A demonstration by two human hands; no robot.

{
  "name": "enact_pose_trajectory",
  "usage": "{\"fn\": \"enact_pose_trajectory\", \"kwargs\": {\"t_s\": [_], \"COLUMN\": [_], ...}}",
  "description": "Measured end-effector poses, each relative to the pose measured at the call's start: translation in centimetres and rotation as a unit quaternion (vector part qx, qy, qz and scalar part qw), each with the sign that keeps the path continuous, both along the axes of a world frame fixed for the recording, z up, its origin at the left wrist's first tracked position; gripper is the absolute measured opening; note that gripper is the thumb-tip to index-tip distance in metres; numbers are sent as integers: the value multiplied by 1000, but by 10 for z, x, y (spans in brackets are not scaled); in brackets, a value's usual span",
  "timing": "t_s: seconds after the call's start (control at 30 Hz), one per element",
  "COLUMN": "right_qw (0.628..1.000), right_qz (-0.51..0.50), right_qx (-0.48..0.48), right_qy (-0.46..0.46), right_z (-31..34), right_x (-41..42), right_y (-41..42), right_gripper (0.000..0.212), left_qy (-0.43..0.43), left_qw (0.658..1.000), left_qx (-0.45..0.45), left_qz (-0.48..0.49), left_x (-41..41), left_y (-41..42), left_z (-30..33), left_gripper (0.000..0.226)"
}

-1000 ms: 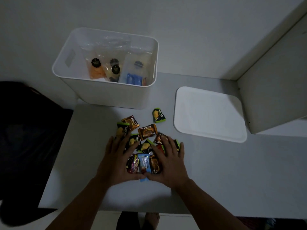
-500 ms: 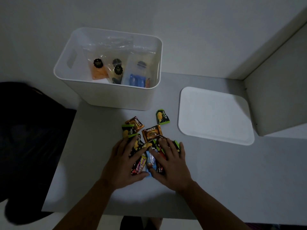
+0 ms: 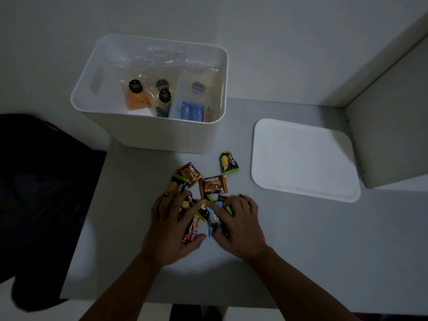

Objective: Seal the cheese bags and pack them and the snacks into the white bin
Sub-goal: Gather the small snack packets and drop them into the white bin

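since a second ago both hands have drawn the snack pile (image 3: 201, 212) tighter, left hand (image 3: 172, 224) and right hand (image 3: 237, 224) cupped loosely around it, nothing lifted; cheese bags (image 3: 162, 93) already stand in the white bin (image 3: 120, 126), so scooping snacks likely follows.

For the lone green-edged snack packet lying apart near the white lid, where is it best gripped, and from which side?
Judging by its pose, the green-edged packet lies flat and alone on the table. Pinch its crimped green bottom edge, coming from above on the person's side; the bin crowds the far side.
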State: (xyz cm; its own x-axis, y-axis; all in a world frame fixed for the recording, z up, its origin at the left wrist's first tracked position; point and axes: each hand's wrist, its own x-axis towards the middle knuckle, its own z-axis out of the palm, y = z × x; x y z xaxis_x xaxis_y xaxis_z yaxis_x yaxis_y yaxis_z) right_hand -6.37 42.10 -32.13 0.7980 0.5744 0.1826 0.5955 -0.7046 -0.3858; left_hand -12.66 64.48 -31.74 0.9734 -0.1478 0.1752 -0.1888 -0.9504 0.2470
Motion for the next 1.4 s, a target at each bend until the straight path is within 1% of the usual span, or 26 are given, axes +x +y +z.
{"fn": "enact_pose_trajectory", "kwargs": {"t_s": [0.1, 0.17, 0.3, 0.33, 0.5, 0.57, 0.7, 0.83, 0.97, 1.03, 1.1, 1.2, 1.27, 1.4], "right_qw": [1000, 999, 1000, 1000, 1000, 1000, 1000, 1000, 1000, 1000, 1000, 1000, 1000, 1000], "right_qz": [-1, 0, -5, -5, -3, -6, -9, -13, -16, -16, -15, -10, -10, -15], "right_qx": [21, 39, 28, 22, 20, 14, 8, 2, -3, -3, -3, -6, -6, 1], "right_qy": [5, 9, 13, 12, 5, 8, 8, -2, -7, -6, -7, -14, -17, -12], "right_z": [3, 4, 2, 1, -1, -2, -6, -9, -9, -9, -9, -10, -10, -6], "right_x": [0, -1, -1, -1, 0, 0, -2, -2, -1, -1, -1, -1, -1, 1], "right_y": [-1, -1, 2, 2, 1, 1, -1, 0, 1, 1, 1, 1, 3, 9], "right_gripper": [50, 45, 60, 60, 44, 41, 44, 47, 43, 43, 44, 47, 49, 49], "left_qy": [22, 29, 17, 11, 9, 17, 33, 16, 5, 9, 19, 27, 26, 20], "left_qw": [1000, 999, 1000, 1000, 1000, 1000, 999, 999, 1000, 1000, 999, 999, 999, 1000], "left_qx": [2, 0, -3, -7, -17, -11, -19, -28, -2, 23, 35, 27, 21, 19], "left_qz": [-17, -15, -14, -13, -4, 0, 12, 15, -2, -16, -21, -17, -15, 10], "left_x": [3, 3, 0, 0, -1, -1, -3, -3, -3, -3, -2, -2, -2, 0], "left_y": [0, 1, 3, 4, 3, 3, 3, 2, 2, 1, 1, 1, 2, 1], "left_z": [3, 2, -3, -4, -7, -5, -6, -7, -3, -1, 0, -1, -2, -1], "left_gripper": [78, 71, 53, 50, 38, 35, 35, 41, 59, 63, 61, 52, 51, 42]}}
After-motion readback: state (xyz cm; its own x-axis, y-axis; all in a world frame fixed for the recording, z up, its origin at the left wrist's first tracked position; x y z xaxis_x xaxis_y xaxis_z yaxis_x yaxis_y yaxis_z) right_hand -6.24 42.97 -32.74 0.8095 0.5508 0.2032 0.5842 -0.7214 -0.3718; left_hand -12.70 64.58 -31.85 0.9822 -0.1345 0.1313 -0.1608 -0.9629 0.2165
